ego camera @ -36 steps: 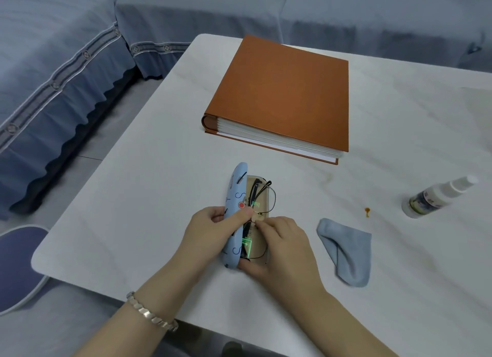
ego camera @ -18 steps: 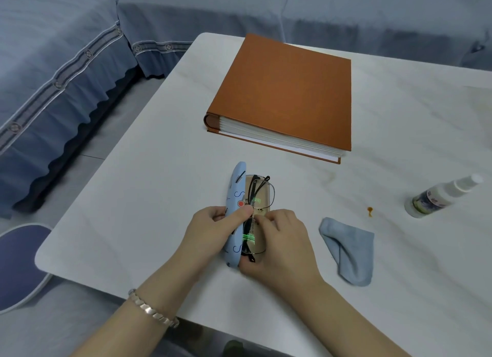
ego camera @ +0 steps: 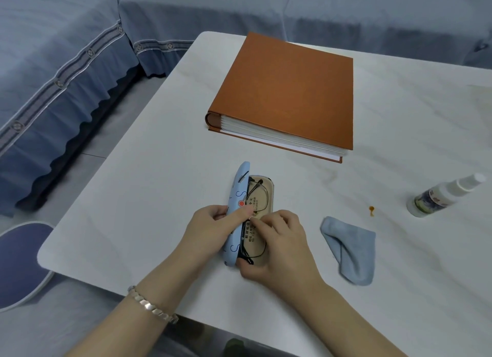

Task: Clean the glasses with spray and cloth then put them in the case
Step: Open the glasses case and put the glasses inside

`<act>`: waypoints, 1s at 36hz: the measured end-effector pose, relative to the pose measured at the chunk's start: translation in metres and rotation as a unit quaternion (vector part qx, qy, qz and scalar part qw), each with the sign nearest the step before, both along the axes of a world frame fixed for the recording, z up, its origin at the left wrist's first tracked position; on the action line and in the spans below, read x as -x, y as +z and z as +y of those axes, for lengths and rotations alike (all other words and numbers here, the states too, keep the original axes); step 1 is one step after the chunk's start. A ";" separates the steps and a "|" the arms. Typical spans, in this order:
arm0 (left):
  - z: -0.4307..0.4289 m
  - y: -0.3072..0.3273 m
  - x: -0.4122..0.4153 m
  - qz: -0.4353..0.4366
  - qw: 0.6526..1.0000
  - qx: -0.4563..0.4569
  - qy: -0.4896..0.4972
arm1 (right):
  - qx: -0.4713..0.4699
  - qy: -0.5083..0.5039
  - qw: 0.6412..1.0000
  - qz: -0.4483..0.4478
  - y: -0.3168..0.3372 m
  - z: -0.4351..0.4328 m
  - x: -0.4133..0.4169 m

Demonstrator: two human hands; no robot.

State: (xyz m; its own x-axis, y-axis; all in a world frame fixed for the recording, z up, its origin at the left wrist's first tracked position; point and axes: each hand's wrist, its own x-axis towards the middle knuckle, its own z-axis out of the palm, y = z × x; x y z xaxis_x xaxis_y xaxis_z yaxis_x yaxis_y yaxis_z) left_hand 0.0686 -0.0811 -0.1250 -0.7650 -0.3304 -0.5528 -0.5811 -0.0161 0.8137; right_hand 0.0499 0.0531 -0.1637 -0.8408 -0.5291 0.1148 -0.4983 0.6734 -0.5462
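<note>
Left hand (ego camera: pixel 210 229) grips the raised lid of the glasses case (ego camera: pixel 237 218), thumb pressed flat on its light blue patterned outside. Right hand (ego camera: pixel 277 246) rests over the case's near end, fingertips pinched on the frame of the glasses (ego camera: pixel 257 197); its palm hides that end of the tray. The thin black wire glasses lie folded in the open beige tray, and printed text under the lenses is too small to read. A metal link bracelet (ego camera: pixel 151 307) circles the left wrist. A soft blue cloth (ego camera: pixel 351 250), folded to a rough triangle, lies right of the case, apart from it. The spray bottle (ego camera: pixel 442 197) lies tilted farther right, label blurred. A small orange speck (ego camera: pixel 371 210) sits between them. A thick orange-covered album (ego camera: pixel 287 93) lies beyond the case. The white table (ego camera: pixel 133 197) has a rounded near-left corner and open room to the left.
</note>
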 end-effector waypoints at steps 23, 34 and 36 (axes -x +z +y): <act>0.006 0.040 0.011 0.017 0.992 -0.055 -0.110 | 0.568 -0.052 0.590 -0.572 0.037 0.034 0.031; 0.028 0.036 0.012 0.020 0.991 0.022 -0.133 | 0.607 -0.072 0.523 -0.594 0.026 0.042 0.020; 0.031 0.035 0.012 0.022 0.991 0.039 -0.129 | 0.607 -0.083 0.532 -0.585 0.024 0.043 0.020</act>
State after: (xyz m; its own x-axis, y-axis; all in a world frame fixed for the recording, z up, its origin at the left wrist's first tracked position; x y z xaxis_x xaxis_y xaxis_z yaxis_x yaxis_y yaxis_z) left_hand 0.0566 -0.0502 -0.0897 -0.8523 -0.1613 -0.4975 -0.5216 0.1924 0.8312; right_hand 0.0301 0.0956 -0.1397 -0.7360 -0.5698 -0.3655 0.6717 -0.5474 -0.4991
